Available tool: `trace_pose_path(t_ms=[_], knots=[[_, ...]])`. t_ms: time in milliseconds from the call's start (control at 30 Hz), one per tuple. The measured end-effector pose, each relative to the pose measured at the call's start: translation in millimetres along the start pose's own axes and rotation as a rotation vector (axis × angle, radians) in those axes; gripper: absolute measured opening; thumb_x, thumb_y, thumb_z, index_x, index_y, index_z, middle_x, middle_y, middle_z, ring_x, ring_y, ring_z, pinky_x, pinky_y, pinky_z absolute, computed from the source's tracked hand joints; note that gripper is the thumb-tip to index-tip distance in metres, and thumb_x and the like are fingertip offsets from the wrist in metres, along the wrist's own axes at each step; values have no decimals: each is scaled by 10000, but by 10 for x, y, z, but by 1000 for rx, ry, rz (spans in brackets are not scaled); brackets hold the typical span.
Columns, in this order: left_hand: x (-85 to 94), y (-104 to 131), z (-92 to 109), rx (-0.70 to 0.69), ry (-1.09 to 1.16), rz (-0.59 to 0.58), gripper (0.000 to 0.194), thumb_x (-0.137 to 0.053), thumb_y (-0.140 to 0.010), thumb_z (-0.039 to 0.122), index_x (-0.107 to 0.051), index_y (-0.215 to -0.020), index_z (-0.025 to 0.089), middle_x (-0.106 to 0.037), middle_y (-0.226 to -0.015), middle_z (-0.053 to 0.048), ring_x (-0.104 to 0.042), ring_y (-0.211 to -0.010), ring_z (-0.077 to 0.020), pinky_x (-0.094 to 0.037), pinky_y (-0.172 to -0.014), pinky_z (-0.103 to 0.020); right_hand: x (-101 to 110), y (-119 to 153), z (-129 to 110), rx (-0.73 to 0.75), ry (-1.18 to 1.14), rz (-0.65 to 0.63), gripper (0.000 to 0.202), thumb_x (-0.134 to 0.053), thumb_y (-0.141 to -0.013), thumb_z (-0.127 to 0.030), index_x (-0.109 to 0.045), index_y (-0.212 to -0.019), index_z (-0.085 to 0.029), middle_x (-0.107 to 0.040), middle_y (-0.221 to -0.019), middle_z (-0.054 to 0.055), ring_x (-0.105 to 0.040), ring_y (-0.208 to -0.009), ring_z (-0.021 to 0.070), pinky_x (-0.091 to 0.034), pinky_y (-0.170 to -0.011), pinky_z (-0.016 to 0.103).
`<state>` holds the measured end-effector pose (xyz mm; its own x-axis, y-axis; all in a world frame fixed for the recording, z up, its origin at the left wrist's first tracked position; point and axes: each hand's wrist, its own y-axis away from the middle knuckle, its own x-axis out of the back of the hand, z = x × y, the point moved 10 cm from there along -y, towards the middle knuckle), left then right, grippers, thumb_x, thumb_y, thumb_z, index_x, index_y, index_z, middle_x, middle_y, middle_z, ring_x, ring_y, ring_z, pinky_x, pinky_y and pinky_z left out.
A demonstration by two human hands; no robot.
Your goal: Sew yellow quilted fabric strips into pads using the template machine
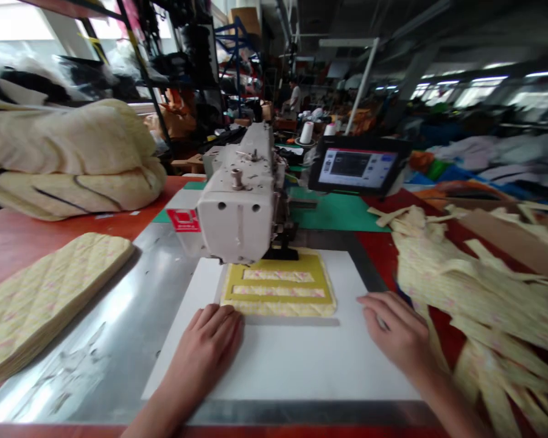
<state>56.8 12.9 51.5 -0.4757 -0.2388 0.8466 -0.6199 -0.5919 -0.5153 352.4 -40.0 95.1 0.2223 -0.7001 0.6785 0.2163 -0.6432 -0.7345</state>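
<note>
A pale yellow quilted fabric panel [283,309] with a pink floral print lies flat on a white board [296,365], its near left corner beside the left hand's [214,331] fingertips. A darker yellow plate [276,284] covers most of it, two long slots baring the print, the far edge partly hidden by the sewing machine [237,216].

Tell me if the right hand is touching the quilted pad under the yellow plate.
Apart. The head view shows bare white board between the right hand and the right edge of the pad.
</note>
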Motion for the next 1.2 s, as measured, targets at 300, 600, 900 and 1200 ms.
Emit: trace_pose_path(t_ms=[300, 600, 900, 1200], knots=[[-86, 60, -70, -86, 7, 29, 204, -553, -1002, 253, -635, -1173, 180, -672, -1132, -82, -586, -1032, -237, -494, -880, -392, -18, -22, 1169, -496, 316, -552, 235, -500, -955, -255, -726, -949, -193, -679, -930, 34, -626, -846, 107, -398, -741, 214], [77, 253, -112, 76, 88, -27, 247, -532, -1011, 273, -632, -1231, 224, -636, -1256, -61, -586, -1112, -204, -496, -950, -348, -27, 757, 1451, -787, 635, -839, 339, -324, -1031, -231, -626, -1011, -79, -643, -962, 161, -672, -847, 235, -289, -618, 255], [65, 264, -79, -65, 53, 25, 258, -500, -1022, 359, -661, -1180, 233, -674, -1203, -68, -622, -1073, -214, -540, -908, -337, 230, 614, 1655, -723, 98, -654, 323, -409, -1018, -295, -678, -1045, -119, -671, -999, 87, -635, -882, 115, -423, -777, 189], [125, 277, -131, -111, 20, 78, 238, -490, -1009, 290, -659, -1175, 269, -711, -1156, -42, -659, -1037, -229, -568, -841, -360, 908, 498, 2427, -673, 447, -411, 377, -628, -890, -288, -679, -1229, -131, -626, -1199, 146, -597, -1048, 207, -450, -936, 304]])
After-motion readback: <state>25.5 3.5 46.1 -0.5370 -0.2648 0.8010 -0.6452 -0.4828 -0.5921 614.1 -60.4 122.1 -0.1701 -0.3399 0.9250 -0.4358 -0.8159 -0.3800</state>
